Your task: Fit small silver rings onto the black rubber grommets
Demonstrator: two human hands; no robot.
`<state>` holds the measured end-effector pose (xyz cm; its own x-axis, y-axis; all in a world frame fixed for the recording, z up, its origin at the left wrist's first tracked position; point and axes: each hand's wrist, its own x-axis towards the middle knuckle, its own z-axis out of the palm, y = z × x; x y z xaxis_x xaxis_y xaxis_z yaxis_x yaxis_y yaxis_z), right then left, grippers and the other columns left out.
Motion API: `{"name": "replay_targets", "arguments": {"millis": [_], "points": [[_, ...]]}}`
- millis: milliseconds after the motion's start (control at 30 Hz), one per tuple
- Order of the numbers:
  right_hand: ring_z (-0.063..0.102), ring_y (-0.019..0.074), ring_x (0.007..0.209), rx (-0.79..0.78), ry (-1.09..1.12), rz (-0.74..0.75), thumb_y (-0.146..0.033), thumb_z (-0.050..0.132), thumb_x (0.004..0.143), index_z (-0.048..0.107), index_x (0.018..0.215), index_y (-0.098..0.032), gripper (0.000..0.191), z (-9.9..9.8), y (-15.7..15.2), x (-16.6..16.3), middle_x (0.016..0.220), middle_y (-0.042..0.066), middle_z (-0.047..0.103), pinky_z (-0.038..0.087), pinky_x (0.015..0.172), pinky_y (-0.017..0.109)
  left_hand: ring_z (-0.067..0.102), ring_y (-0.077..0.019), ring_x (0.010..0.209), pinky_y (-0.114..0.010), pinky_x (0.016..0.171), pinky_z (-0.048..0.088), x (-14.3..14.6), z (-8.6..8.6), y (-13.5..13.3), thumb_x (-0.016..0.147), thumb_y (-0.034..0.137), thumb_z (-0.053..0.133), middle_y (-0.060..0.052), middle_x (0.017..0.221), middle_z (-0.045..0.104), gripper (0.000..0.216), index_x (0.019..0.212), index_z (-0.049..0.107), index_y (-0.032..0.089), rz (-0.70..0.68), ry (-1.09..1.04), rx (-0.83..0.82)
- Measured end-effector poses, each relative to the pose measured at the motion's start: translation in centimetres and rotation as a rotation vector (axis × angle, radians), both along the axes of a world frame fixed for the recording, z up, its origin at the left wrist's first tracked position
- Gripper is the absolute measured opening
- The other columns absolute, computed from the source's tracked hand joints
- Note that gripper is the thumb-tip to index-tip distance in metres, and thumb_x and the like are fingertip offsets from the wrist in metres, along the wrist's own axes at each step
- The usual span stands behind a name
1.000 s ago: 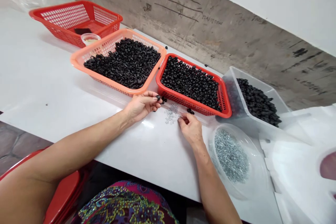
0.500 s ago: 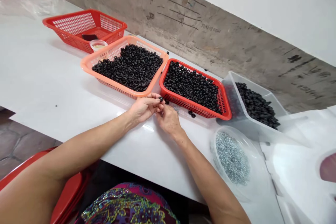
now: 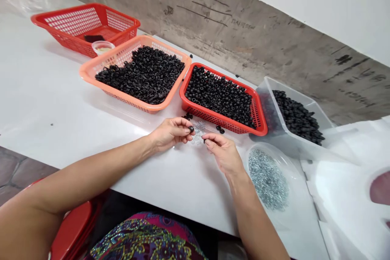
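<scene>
- White table [image 3: 61,101] carries a peach basket [image 3: 91,74] and a red basket [image 3: 222,121], both heaped with black rings [image 3: 219,97].
- Left hand [image 3: 170,133] pinches one black ring [image 3: 191,128] between thumb and fingers.
- Right hand [image 3: 224,152] curls with fingertips nearly together, its hold unclear, just beside a small pile of silver rings [image 3: 198,132] between the hands.

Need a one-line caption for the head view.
Left hand holds a black ring beside scattered metal rings; right hand close by.

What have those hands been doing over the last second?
The right hand came over to the left hand, then drew back rightward, fingertips pinched together. The left hand still holds a black ring. The red basket and silver bits stayed put.
</scene>
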<state>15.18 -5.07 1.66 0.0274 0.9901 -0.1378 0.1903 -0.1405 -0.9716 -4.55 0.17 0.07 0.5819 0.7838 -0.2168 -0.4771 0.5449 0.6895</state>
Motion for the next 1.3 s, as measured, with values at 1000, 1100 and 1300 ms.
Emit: {"name": "replay_targets", "arguments": {"millis": [1000,1100,1300], "points": [[0.061,0.0161,0.069,0.322,-0.463,-0.035,-0.023,0.058,0.083,0.067,0.087,-0.022,0.010,-0.5,-3.0,-1.6,0.081,0.002,0.068,0.051,0.067,0.031,0.058,-0.0108,0.057,-0.025,0.058,0.047,1.7,-0.6,-1.9,0.069,0.010,0.063,-0.001,0.063,0.063,0.013,0.082,0.063,0.011,-0.126,0.375,0.296],[0.063,0.0178,0.076,0.410,-0.542,0.011,-0.021,0.055,0.086,0.067,0.090,-0.023,0.014,-0.7,-3.0,-1.5,0.085,0.004,0.069,0.052,0.072,0.032,0.055,-0.0100,0.059,-0.024,0.059,0.044,1.7,-0.6,-2.0,0.070,0.008,0.059,0.000,0.065,0.060,0.011,0.079,0.063,0.012,-0.113,0.442,0.381],[0.062,0.0153,0.070,0.496,-0.612,0.027,-0.015,0.053,0.086,0.065,0.087,-0.021,0.014,-0.6,-3.1,-1.9,0.079,0.002,0.067,0.052,0.068,0.029,0.047,-0.0096,0.062,-0.023,0.059,0.037,1.6,-0.3,-2.2,0.075,0.008,0.051,0.003,0.066,0.053,0.013,0.081,0.061,0.014,-0.128,0.582,0.580]]}}
